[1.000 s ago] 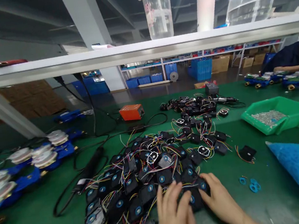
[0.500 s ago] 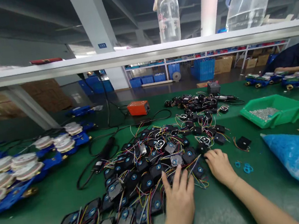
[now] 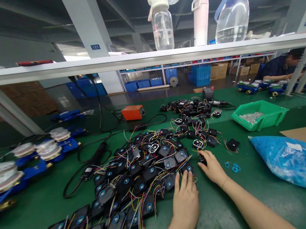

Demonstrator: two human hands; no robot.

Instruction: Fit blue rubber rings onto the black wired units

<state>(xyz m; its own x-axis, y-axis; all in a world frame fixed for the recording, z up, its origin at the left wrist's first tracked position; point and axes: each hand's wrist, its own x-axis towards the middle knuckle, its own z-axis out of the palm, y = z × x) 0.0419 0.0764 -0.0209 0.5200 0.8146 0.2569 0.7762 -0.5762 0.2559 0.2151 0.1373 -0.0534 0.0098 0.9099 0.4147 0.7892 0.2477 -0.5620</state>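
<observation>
Close to rings (image 3: 235, 164), a half-hidden part (image 3: 201, 157) is being pinched by the right hand (image 3: 213, 167), a module (image 3: 187, 166) overlapped by the spread left hand (image 3: 185, 200).

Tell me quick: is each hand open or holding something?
Left hand: open, touching a black box.
Right hand: closed around a second black box.

Two bare forearms reach forward, the right forearm (image 3: 249, 199) slanting inward from the lower right. The left hand (image 3: 186, 204) lies palm down, its fingers (image 3: 184, 181) outstretched and slightly parted, pointing ahead. Just beside it and farther forward, the right hand (image 3: 213, 168) is bent into a grip, thumb opposing curled fingers.
</observation>
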